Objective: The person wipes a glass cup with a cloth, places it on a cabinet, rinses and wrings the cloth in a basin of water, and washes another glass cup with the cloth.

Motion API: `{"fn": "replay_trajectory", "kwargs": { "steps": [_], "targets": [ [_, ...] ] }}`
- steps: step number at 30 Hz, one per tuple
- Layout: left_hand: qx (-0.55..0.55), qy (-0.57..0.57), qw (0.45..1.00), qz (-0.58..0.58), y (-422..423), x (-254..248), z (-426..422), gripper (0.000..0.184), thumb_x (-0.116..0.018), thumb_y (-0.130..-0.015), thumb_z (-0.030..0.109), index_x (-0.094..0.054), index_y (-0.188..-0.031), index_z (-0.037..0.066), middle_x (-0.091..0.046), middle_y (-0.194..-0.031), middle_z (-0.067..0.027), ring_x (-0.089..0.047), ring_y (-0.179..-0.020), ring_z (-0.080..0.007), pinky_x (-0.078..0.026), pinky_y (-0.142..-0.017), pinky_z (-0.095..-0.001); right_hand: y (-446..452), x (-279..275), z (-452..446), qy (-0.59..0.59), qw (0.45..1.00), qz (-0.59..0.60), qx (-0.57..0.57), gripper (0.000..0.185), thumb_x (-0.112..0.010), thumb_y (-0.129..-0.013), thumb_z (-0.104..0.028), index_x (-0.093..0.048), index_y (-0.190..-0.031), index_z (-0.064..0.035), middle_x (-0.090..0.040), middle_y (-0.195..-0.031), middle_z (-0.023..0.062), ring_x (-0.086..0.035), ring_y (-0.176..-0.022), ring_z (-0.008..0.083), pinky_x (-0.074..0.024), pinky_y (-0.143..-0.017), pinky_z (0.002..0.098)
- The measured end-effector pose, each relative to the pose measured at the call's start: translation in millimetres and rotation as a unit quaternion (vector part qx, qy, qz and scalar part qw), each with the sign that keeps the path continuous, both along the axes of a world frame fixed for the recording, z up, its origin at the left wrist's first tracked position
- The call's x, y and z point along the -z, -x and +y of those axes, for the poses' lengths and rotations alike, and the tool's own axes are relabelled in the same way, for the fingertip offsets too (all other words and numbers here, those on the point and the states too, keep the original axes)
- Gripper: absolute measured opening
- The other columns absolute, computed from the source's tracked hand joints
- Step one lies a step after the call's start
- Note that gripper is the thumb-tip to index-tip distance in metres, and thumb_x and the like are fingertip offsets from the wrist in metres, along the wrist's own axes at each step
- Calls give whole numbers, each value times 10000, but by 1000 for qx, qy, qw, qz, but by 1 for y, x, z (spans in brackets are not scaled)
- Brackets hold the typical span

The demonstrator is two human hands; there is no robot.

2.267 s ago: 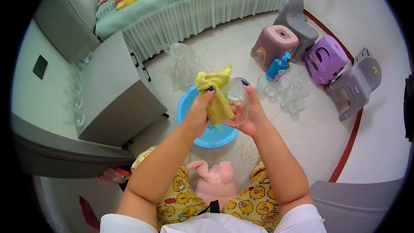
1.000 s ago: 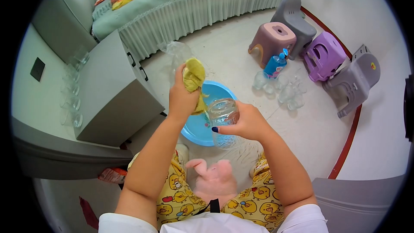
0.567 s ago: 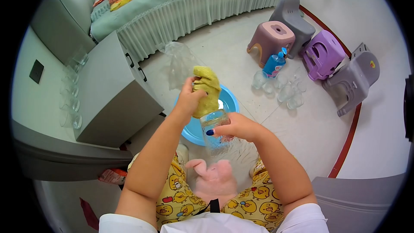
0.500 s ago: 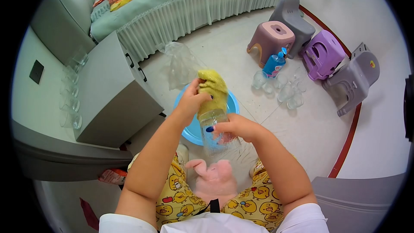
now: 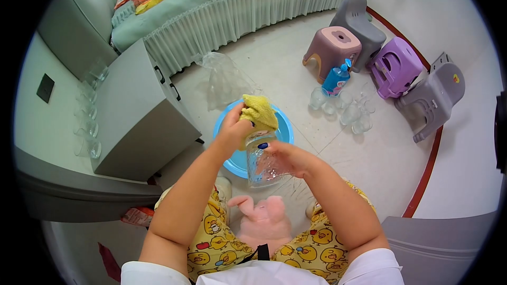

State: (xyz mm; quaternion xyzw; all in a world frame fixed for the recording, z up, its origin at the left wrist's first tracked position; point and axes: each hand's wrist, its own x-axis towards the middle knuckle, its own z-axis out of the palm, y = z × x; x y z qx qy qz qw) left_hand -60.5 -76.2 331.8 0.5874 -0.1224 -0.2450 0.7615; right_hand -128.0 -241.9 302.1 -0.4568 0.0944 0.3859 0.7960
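Note:
My left hand [image 5: 236, 127] is closed on a yellow-green cloth [image 5: 259, 111], which bunches at the far rim of a clear glass [image 5: 264, 174]. Wrapped round the side of that glass is my right hand [image 5: 285, 158], its thumb with a dark blue nail lying on top. The glass is tilted, its rim end away from me and its base towards me. Both hands are above a light blue basin [image 5: 285, 126] on the floor. Whether the cloth reaches inside the glass is hard to make out.
Several clear glasses [image 5: 351, 113] and a blue soap bottle [image 5: 336, 79] stand on the floor at right, near plastic stools [image 5: 331, 47]. More glasses [image 5: 91, 140] line the grey cabinet [image 5: 132, 111] at left. A clear plastic bag [image 5: 224, 82] lies beyond the basin.
The cloth has come down and bunched closer to the rim, with my left hand slightly lower. My right hand's thumb has shifted up along the glass.

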Motion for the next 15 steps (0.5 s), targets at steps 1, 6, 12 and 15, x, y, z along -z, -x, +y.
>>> {"fn": "replay_trajectory", "kwargs": {
  "steps": [1, 6, 12, 15],
  "targets": [
    [-19, 10, 1000, 3, -1, 2, 2, 437, -423, -742, 85, -461, -1174, 21, -538, -1030, -65, -520, -905, -137, -424, -798, -256, 0, 1, -1, 13, 1000, -8, 1, 429, -584, -768, -414, -577, -991, -47, -634, -847, 108, -616, -721, 190, -480, -596, 292],
    [-23, 2, 1000, 15, -14, 7, 16, 447, -437, -746, 109, -444, -1185, 26, -535, -1036, -76, -518, -925, -155, -431, -805, -287, -2, 0, -6, 40, 999, -20, 25, 474, -544, -781, -430, -553, -1052, -41, -633, -887, 114, -620, -762, 211, -485, -643, 311],
    [-138, -138, 976, 92, -34, 11, 31, 470, -516, -800, 156, -318, -1214, 55, -508, -1072, -150, -524, -941, -220, -451, -787, -327, -15, -5, -29, 112, 988, -21, 108, 568, -507, -774, -517, -542, -1084, -42, -637, -890, 107, -620, -791, 194, -486, -661, 297],
    [-179, -275, 944, -45, -38, 29, 35, 440, -520, -801, 81, -333, -1199, 64, -506, -1065, -146, -535, -909, -219, -459, -768, -318, -10, -16, -28, 129, 981, -20, 141, 550, -547, -756, -506, -561, -1050, -41, -633, -892, 113, -617, -769, 186, -485, -648, 280]
  ]
}}
